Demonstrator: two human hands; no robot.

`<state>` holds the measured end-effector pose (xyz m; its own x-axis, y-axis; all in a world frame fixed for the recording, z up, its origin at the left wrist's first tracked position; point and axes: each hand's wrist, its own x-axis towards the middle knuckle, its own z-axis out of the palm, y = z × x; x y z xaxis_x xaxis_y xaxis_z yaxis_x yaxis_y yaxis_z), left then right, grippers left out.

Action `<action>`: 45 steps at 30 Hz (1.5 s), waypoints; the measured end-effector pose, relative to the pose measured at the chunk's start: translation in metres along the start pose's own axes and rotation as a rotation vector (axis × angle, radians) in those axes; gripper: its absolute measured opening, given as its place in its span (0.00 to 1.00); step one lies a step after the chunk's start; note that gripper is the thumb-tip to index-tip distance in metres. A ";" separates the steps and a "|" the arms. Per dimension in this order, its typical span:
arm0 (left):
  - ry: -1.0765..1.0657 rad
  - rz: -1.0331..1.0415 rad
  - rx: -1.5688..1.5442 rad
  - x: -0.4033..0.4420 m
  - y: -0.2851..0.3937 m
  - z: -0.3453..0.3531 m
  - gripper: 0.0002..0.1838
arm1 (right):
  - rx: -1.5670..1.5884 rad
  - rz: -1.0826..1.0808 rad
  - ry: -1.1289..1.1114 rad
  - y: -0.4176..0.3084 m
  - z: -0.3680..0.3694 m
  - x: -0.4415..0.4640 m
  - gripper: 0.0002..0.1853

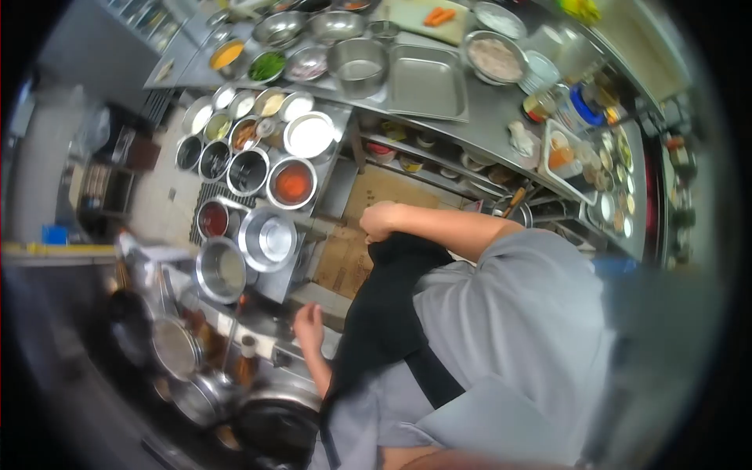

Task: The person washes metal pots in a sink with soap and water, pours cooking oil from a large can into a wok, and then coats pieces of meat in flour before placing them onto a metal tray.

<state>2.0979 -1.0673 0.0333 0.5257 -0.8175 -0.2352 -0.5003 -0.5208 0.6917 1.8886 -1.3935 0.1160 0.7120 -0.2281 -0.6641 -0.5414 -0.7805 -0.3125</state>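
Note:
My right hand (380, 222) is closed at the edge of my black apron (384, 290), and the cloth bunches up just beneath its fingers. What lies inside that grip is partly hidden. Lower down, my left hand (309, 329) hangs in the air beside the apron, fingers loosely bent and slightly apart, with nothing visible in it. Closest to the left hand is the stove side, with a dark wok (278, 427) below it. A steel pot with pale contents (220, 270) and another steel pot (267, 239) stand up and to the left.
Several sauce and seasoning pots surround a bowl of red liquid (292, 183). Along the counter behind are a steel tray (427, 82), a bowl of pale meat (495, 57), chopped greens (266, 66) and carrots on a cutting board (392, 17). Cardboard (345, 258) covers the floor.

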 end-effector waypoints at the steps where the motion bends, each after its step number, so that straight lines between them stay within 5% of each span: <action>1: -0.116 0.011 0.030 0.014 0.010 0.010 0.17 | 0.024 0.025 0.018 0.018 0.008 -0.008 0.26; 3: -0.311 0.044 0.081 0.043 0.037 0.026 0.17 | 0.196 0.151 0.075 0.051 0.016 -0.030 0.26; 8: -0.422 0.197 0.097 0.118 0.091 0.072 0.16 | 0.444 0.397 0.320 0.162 0.032 -0.103 0.25; 12: -0.461 0.304 0.031 0.171 0.158 0.131 0.14 | 0.513 0.912 0.747 0.263 0.058 -0.159 0.21; 14: -0.385 0.536 0.200 0.191 0.164 0.186 0.14 | 0.466 1.045 0.960 0.315 0.077 -0.176 0.18; 16: -0.646 0.523 0.528 0.197 0.158 0.248 0.14 | 0.374 1.166 1.002 0.372 0.105 -0.181 0.17; 19: -1.088 0.558 0.576 0.184 0.178 0.305 0.15 | 0.275 1.091 1.137 0.401 0.110 -0.204 0.16; 23: -1.286 0.680 0.292 0.191 0.249 0.322 0.15 | 0.236 1.017 1.316 0.428 0.117 -0.194 0.16; 27: -1.158 0.783 0.229 0.210 0.301 0.319 0.16 | 0.308 0.938 1.366 0.439 0.107 -0.181 0.18; 30: -0.898 0.876 0.529 0.246 0.297 0.347 0.16 | 0.330 0.857 1.483 0.440 0.079 -0.172 0.18; 31: -0.767 0.689 0.513 0.251 0.311 0.337 0.15 | 0.335 0.908 1.512 0.441 0.062 -0.173 0.17; 33: -0.628 0.633 0.396 0.262 0.344 0.306 0.13 | 0.333 0.975 1.539 0.454 0.041 -0.176 0.17; 35: -0.496 0.501 0.348 0.284 0.359 0.292 0.12 | 0.835 1.172 1.546 0.476 0.019 -0.177 0.21; 36: -0.428 0.446 0.341 0.298 0.356 0.286 0.12 | 0.827 1.191 1.557 0.494 0.014 -0.179 0.21; 38: -0.278 0.348 0.194 0.316 0.375 0.267 0.17 | 1.124 1.251 1.067 0.525 0.017 -0.190 0.28; 41: -0.212 0.315 0.042 0.359 0.370 0.262 0.27 | 1.037 1.346 0.981 0.507 -0.017 -0.215 0.32; 43: -0.330 0.120 0.051 0.378 0.377 0.259 0.36 | 0.954 1.343 1.120 0.520 -0.029 -0.215 0.31; 45: -0.335 0.165 0.137 0.388 0.385 0.262 0.37 | 0.805 1.291 1.344 0.543 -0.037 -0.212 0.31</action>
<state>1.9290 -1.6497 0.0295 0.1886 -0.9162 -0.3536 -0.6582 -0.3852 0.6469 1.4601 -1.7907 0.1128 -0.5655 -0.8247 0.0033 -0.6693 0.4566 -0.5861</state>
